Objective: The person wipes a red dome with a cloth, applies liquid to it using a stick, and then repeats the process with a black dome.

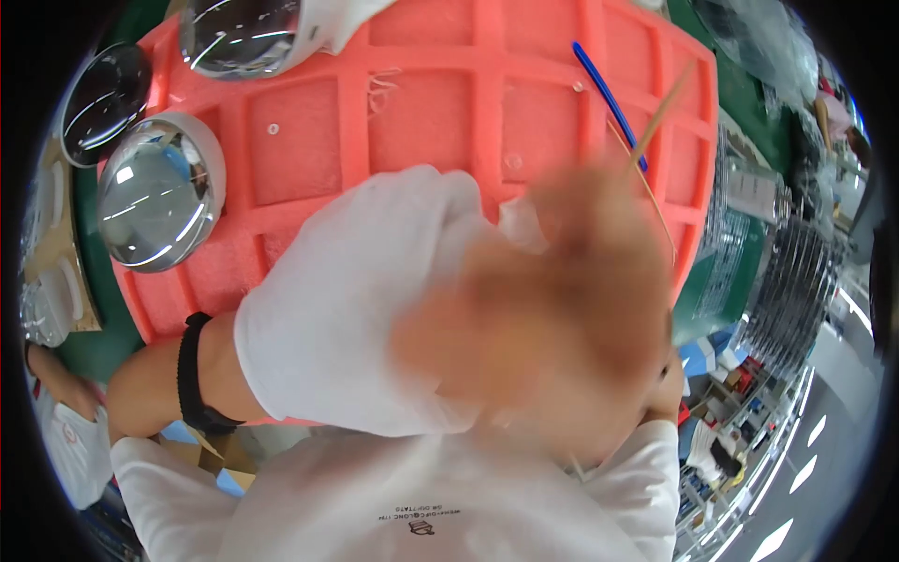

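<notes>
Three glossy domes sit at the far left of the pink gridded foam tray (354, 140) — a silver one with a white rim (154, 197), a black one (108, 103) and a dark one with a white housing (242, 37). Three small clear discs (273, 129) are scattered in its compartments; one slim blue pen (601, 86) slants near the right edge. One large white rounded object (346, 290) covers the tray's middle, hiding the left hand, so its grip cannot be told. The right hand (571, 281), badly blurred, closes around one thin tan stick (663, 110) above the right side.
</notes>
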`<move>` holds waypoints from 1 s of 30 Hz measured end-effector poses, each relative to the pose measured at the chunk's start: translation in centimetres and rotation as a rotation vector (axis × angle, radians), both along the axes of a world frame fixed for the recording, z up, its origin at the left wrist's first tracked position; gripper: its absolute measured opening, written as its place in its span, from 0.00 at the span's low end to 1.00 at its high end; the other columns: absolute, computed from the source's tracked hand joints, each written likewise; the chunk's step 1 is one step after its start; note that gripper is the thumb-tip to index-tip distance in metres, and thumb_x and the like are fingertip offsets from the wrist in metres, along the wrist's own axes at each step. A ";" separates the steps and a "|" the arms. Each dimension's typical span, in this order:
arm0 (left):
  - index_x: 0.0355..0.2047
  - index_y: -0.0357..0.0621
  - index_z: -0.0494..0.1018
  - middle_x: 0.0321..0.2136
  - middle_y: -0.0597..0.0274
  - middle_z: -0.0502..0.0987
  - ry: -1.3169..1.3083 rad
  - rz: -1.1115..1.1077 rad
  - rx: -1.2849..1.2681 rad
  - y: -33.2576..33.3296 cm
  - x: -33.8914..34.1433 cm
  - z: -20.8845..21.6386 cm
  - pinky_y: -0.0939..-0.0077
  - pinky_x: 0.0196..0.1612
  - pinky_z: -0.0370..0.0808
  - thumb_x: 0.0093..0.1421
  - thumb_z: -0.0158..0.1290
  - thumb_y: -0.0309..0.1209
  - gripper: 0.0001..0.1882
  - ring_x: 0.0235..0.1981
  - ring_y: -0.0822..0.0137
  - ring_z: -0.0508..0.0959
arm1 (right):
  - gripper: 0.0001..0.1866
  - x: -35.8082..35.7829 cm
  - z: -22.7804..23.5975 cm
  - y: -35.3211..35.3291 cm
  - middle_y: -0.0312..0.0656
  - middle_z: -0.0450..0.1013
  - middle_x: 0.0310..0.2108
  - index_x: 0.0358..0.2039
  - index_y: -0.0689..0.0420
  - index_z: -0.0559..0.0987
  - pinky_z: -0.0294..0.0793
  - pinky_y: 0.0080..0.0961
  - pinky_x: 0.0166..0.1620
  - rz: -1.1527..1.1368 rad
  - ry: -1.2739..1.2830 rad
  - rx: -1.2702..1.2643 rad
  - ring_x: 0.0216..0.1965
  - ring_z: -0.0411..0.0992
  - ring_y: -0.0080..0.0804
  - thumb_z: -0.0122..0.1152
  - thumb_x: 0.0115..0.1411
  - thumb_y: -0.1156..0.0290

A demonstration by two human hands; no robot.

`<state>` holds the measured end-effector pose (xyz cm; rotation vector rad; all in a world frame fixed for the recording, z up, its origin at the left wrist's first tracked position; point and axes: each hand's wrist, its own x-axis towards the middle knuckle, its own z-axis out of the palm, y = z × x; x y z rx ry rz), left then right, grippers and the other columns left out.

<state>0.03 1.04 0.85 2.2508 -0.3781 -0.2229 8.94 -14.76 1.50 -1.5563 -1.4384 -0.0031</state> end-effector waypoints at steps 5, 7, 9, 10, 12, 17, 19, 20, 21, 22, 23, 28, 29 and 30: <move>0.34 0.40 0.69 0.31 0.53 0.68 0.034 -0.053 -0.114 -0.5 1.5 -0.1 0.58 0.37 0.68 0.41 0.66 0.39 0.24 0.34 0.50 0.69 | 0.12 -1.7 -0.7 0.4 0.34 0.67 0.19 0.18 0.54 0.76 0.57 0.29 0.25 -0.114 -0.208 0.139 0.15 0.56 0.28 0.58 0.26 0.70; 0.35 0.41 0.69 0.31 0.54 0.68 -0.074 0.087 -0.088 -0.7 0.2 0.9 0.58 0.36 0.68 0.42 0.66 0.40 0.25 0.34 0.50 0.69 | 0.13 1.6 -1.7 0.6 0.32 0.66 0.18 0.18 0.53 0.75 0.55 0.28 0.24 -0.082 -0.339 0.153 0.14 0.55 0.28 0.57 0.23 0.70; 0.36 0.41 0.69 0.32 0.53 0.68 -0.287 0.174 -0.272 -1.1 0.3 -1.4 0.58 0.36 0.68 0.40 0.67 0.39 0.26 0.34 0.50 0.69 | 0.11 1.0 -1.3 -0.1 0.33 0.68 0.18 0.19 0.54 0.76 0.57 0.30 0.24 -0.023 -0.303 0.104 0.16 0.57 0.30 0.58 0.28 0.73; 0.38 0.43 0.69 0.33 0.54 0.68 -0.136 0.071 -0.230 -0.3 0.6 -1.1 0.58 0.37 0.68 0.40 0.67 0.37 0.26 0.34 0.50 0.69 | 0.09 0.9 -0.8 -0.4 0.34 0.70 0.19 0.21 0.55 0.77 0.59 0.33 0.25 0.043 -0.275 0.063 0.18 0.60 0.31 0.59 0.32 0.77; 0.40 0.44 0.70 0.33 0.54 0.68 0.023 -0.013 -0.171 -0.1 0.2 -0.5 0.59 0.37 0.68 0.39 0.68 0.36 0.27 0.34 0.51 0.69 | 0.06 3.0 -1.4 -0.5 0.36 0.71 0.20 0.22 0.56 0.77 0.62 0.32 0.25 -0.026 -0.361 0.094 0.19 0.61 0.31 0.59 0.39 0.79; 0.47 0.46 0.70 0.42 0.56 0.72 -0.007 0.043 -0.142 -0.6 -0.2 0.0 0.63 0.47 0.70 0.37 0.68 0.31 0.34 0.42 0.52 0.72 | 0.09 4.4 -1.3 -2.2 0.40 0.70 0.27 0.36 0.65 0.71 0.65 0.15 0.27 -0.175 0.334 0.131 0.23 0.64 0.19 0.50 0.55 0.89; 0.49 0.48 0.70 0.42 0.55 0.72 -0.024 0.074 -0.174 -0.8 -0.6 0.1 0.64 0.48 0.69 0.37 0.69 0.30 0.36 0.43 0.51 0.73 | 0.11 5.3 -0.2 -2.7 0.40 0.69 0.28 0.40 0.68 0.68 0.65 0.13 0.29 0.040 0.288 0.037 0.24 0.63 0.17 0.48 0.56 0.89; 0.49 0.48 0.71 0.41 0.56 0.73 -0.020 0.115 -0.180 -0.9 -0.7 0.2 0.64 0.47 0.69 0.38 0.69 0.29 0.34 0.41 0.53 0.73 | 0.11 5.2 0.5 -2.7 0.40 0.69 0.28 0.39 0.67 0.68 0.63 0.13 0.29 0.065 0.307 -0.042 0.24 0.62 0.17 0.48 0.56 0.90; 0.48 0.49 0.72 0.40 0.57 0.73 -0.017 0.151 -0.189 -1.0 -0.6 0.4 0.64 0.46 0.68 0.39 0.68 0.28 0.32 0.40 0.55 0.72 | 0.11 5.1 0.9 -2.7 0.39 0.69 0.28 0.39 0.67 0.67 0.61 0.13 0.29 0.085 0.325 -0.122 0.24 0.60 0.17 0.48 0.55 0.90; 0.48 0.49 0.72 0.40 0.57 0.73 -0.016 0.146 -0.189 -1.0 -0.5 0.4 0.64 0.46 0.68 0.39 0.68 0.28 0.32 0.40 0.55 0.72 | 0.11 5.2 0.7 -2.9 0.39 0.69 0.28 0.39 0.67 0.67 0.61 0.13 0.29 0.080 0.325 -0.122 0.24 0.60 0.17 0.48 0.55 0.90; 0.46 0.48 0.73 0.39 0.57 0.73 0.031 0.138 -0.230 -1.1 -0.5 0.4 0.65 0.46 0.69 0.41 0.67 0.26 0.28 0.40 0.57 0.73 | 0.10 5.3 0.1 -3.2 0.39 0.68 0.28 0.38 0.66 0.67 0.60 0.14 0.29 0.019 0.266 -0.050 0.23 0.59 0.17 0.47 0.55 0.90; 0.39 0.45 0.77 0.37 0.59 0.75 0.122 0.197 -0.332 -1.8 -0.3 0.5 0.67 0.43 0.70 0.49 0.61 0.20 0.16 0.38 0.62 0.73 | 0.10 5.4 -0.2 -3.3 0.37 0.67 0.26 0.37 0.65 0.67 0.56 0.16 0.29 -0.022 0.232 0.017 0.23 0.57 0.17 0.44 0.55 0.90; 0.39 0.44 0.77 0.36 0.58 0.75 0.081 0.224 -0.328 -2.0 -0.3 0.3 0.67 0.42 0.70 0.53 0.58 0.19 0.13 0.37 0.62 0.73 | 0.10 5.1 -0.5 -3.0 0.38 0.67 0.27 0.37 0.65 0.67 0.57 0.17 0.29 -0.045 0.295 0.068 0.23 0.57 0.18 0.44 0.55 0.90; 0.39 0.44 0.77 0.35 0.58 0.75 0.041 0.254 -0.323 -2.1 -0.4 0.2 0.68 0.41 0.70 0.56 0.55 0.18 0.11 0.36 0.62 0.73 | 0.10 4.8 -0.7 -2.6 0.39 0.67 0.27 0.37 0.65 0.67 0.57 0.17 0.29 -0.067 0.360 0.118 0.23 0.57 0.18 0.45 0.55 0.90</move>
